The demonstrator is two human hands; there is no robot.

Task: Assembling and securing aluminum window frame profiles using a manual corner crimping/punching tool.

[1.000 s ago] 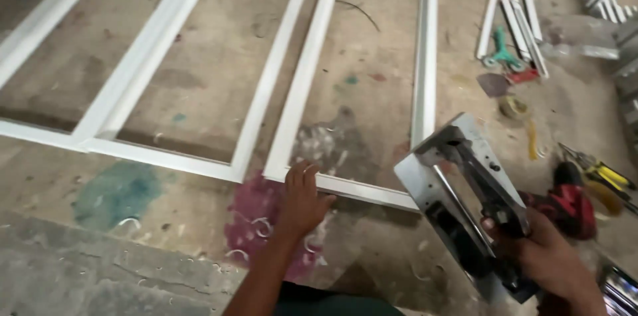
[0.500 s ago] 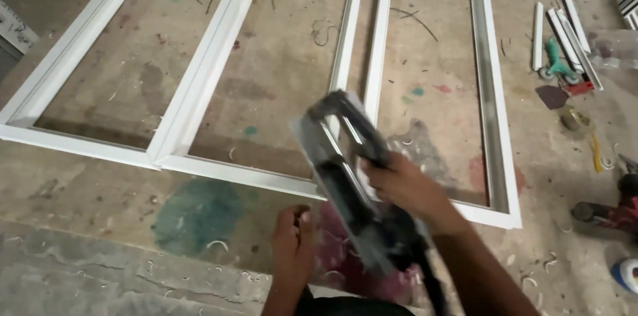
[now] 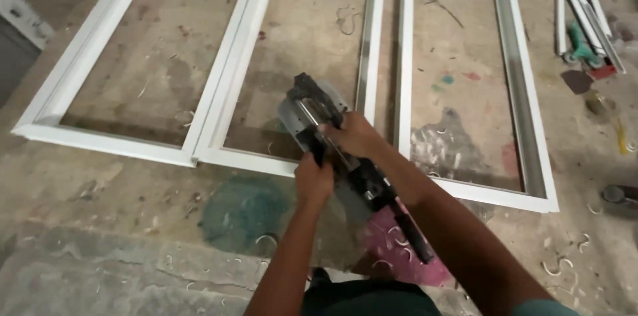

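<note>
Both the left hand (image 3: pixel 314 182) and right hand (image 3: pixel 353 136) grip the grey-and-black metal power tool (image 3: pixel 332 140) (fingers wrapped tight) over the white aluminium frame (image 3: pixel 219 100).

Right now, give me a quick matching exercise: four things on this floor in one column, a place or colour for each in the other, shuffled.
Things:
1. tool
2. frame
3. green patch
4. pink patch

Places or colours:
A. white, flat on the floor
B. under the right forearm
C. held in both hands
D. left of the left arm

Pairs: 1-C, 2-A, 3-D, 4-B
</note>
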